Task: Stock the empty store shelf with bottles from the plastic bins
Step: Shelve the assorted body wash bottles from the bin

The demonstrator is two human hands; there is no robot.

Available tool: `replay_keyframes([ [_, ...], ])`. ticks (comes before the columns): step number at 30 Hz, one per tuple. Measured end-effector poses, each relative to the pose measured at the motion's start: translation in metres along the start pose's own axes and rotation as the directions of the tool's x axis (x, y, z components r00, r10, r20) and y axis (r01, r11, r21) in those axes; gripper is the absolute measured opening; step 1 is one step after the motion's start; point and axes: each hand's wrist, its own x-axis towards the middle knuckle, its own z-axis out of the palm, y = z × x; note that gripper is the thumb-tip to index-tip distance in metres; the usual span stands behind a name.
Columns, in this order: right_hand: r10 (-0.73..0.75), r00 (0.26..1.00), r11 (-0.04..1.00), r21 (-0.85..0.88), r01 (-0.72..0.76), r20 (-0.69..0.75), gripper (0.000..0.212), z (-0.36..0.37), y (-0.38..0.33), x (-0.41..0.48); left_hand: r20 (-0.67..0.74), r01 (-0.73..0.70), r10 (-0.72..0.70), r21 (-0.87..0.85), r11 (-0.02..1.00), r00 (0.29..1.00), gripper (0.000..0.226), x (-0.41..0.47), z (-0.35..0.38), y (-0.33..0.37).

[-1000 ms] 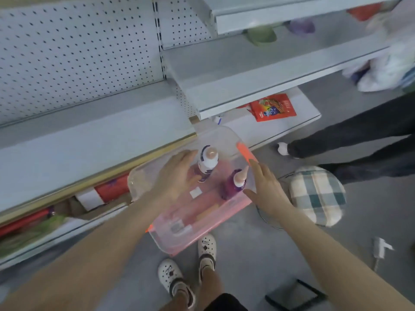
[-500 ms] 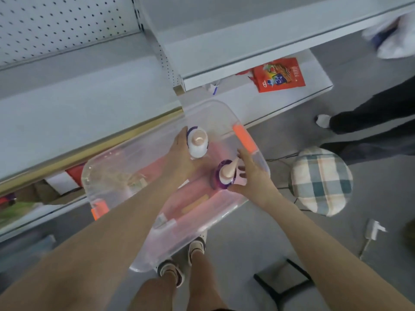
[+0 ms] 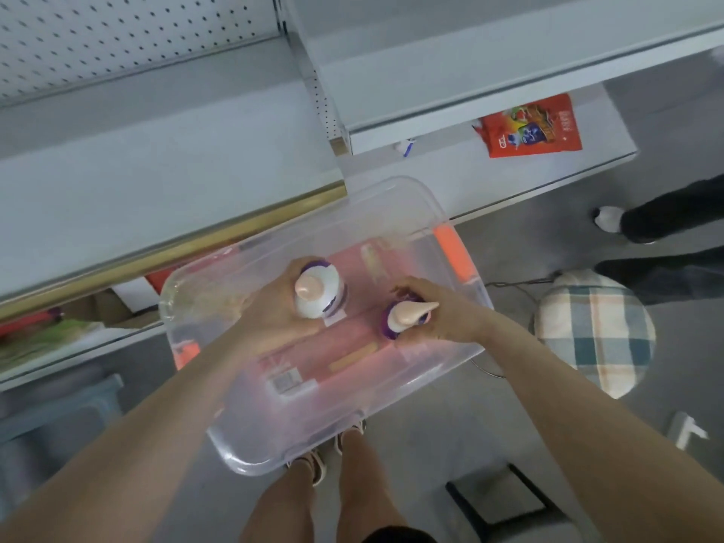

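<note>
Bottles [image 3: 319, 295]: white one [image 3: 323, 305] wrapped by left hand [image 3: 270, 309], purple one [image 3: 393, 322] by right hand [image 3: 446, 319]. Likely light, stiff, slick; best gripped round the body, not the cap.

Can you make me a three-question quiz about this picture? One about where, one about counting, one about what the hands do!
1. How many bottles are in the clear plastic bin? A one, B two, C four.
2. Where is the red snack packet? A in the bin, B on the low white shelf, C in a hand.
3. What are the two hands doing? A each grips a bottle, B both open, C both hold the packet.
Answers: 1 B, a white pink-capped bottle and a purple pink-capped bottle. 2 B, it lies flat there. 3 A, left hand grips the white one, right hand the purple one.
</note>
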Motion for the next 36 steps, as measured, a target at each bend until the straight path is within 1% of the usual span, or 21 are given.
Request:
replay_keyframes([
  [2, 0.007, 0.998, 1.000, -0.030, -0.005, 0.062, 0.072, -0.003, 0.006, 0.002, -0.016, -0.027, 0.027, -0.038, 0.999, 1.000, 0.079, -0.006, 0.004, -0.003],
  [4, 0.020, 0.996, 0.997, -0.082, -0.013, 0.083, 0.072, -0.006, 0.012, 0.003, -0.068, -0.047, 0.040, -0.102, 0.994, 0.997, 0.076, -0.007, 0.011, -0.005],
  [6, 0.010, 0.998, 0.989, -0.149, -0.001, 0.060, 0.073, -0.007, 0.017, 0.007, -0.134, -0.049, 0.024, -0.187, 0.981, 0.991, 0.074, -0.004, 0.021, -0.007],
  [8, -0.006, 1.000, 0.984, -0.180, 0.008, 0.009, 0.073, -0.004, 0.020, 0.011, -0.177, -0.035, -0.003, -0.216, 0.976, 0.984, 0.076, -0.002, 0.032, -0.010],
  [9, -0.007, 1.000, 0.988, -0.154, 0.004, -0.019, 0.073, -0.001, 0.020, 0.014, -0.196, -0.043, 0.003, -0.197, 0.979, 0.981, 0.076, -0.001, 0.039, -0.013],
  [10, 0.005, 0.999, 0.997, -0.082, -0.009, -0.044, 0.074, 0.003, 0.020, 0.016, -0.217, -0.057, 0.019, -0.170, 0.984, 0.976, 0.076, 0.000, 0.046, -0.014],
  [12, 0.049, 0.993, 0.989, 0.142, -0.033, -0.108, 0.077, 0.013, 0.022, 0.024, -0.263, -0.084, 0.050, -0.119, 0.989, 0.964, 0.074, 0.002, 0.053, -0.012],
  [14, 0.078, 0.984, 0.953, 0.303, -0.026, -0.159, 0.083, 0.017, 0.021, 0.032, -0.299, -0.089, 0.059, -0.088, 0.992, 0.953, 0.073, 0.005, 0.052, -0.008],
  [16, 0.111, 0.973, 0.903, 0.430, -0.014, -0.203, 0.082, 0.018, 0.017, 0.036, -0.292, -0.043, 0.004, -0.129, 0.991, 0.957, 0.073, 0.007, 0.042, -0.007],
  [18, 0.129, 0.960, 0.856, 0.517, 0.018, -0.247, 0.066, 0.016, 0.011, 0.032, -0.267, 0.013, -0.085, -0.261, 0.965, 0.960, 0.074, 0.004, 0.025, -0.012],
  [20, 0.129, 0.947, 0.824, 0.563, 0.062, -0.294, 0.052, 0.014, 0.001, 0.024, -0.249, 0.026, -0.136, -0.400, 0.916, 0.959, 0.078, -0.008, 0.011, -0.018],
  [21, 0.131, 0.944, 0.801, 0.593, 0.079, -0.302, 0.049, 0.014, -0.004, 0.019, -0.241, 0.028, -0.147, -0.440, 0.898, 0.959, 0.079, -0.017, 0.005, -0.019],
  [24, 0.163, 0.938, 0.713, 0.694, 0.101, -0.304, 0.052, 0.010, -0.034, 0.001, -0.216, 0.011, -0.137, -0.498, 0.867, 0.967, 0.075, -0.048, -0.012, -0.012],
  [26, 0.148, 0.941, 0.695, 0.709, 0.120, -0.304, 0.052, 0.007, -0.056, -0.015, -0.206, -0.020, -0.115, -0.557, 0.830, 0.972, 0.069, -0.069, -0.022, -0.007],
  [28, 0.135, 0.942, 0.657, 0.740, 0.147, -0.307, 0.047, 0.007, -0.075, -0.030, -0.200, -0.054, -0.090, -0.618, 0.784, 0.976, 0.065, -0.091, -0.030, 0.003],
  [31, 0.120, 0.942, 0.601, 0.778, 0.184, -0.314, 0.043, 0.011, -0.106, -0.056, -0.216, -0.096, -0.064, -0.655, 0.749, 0.974, 0.053, -0.122, -0.042, 0.026],
  [32, 0.109, 0.943, 0.592, 0.782, 0.192, -0.314, 0.045, 0.012, -0.116, -0.064, -0.224, -0.110, -0.055, -0.661, 0.742, 0.973, 0.055, -0.132, -0.048, 0.033],
  [34, 0.071, 0.944, 0.590, 0.777, 0.220, -0.322, 0.049, 0.013, -0.137, -0.081, -0.239, -0.139, -0.036, -0.672, 0.728, 0.970, 0.067, -0.149, -0.059, 0.046],
  [36, 0.032, 0.941, 0.595, 0.763, 0.252, -0.336, 0.052, 0.011, -0.157, -0.096, -0.253, -0.171, -0.002, -0.662, 0.730, 0.968, 0.071, -0.164, -0.071, 0.059],
])
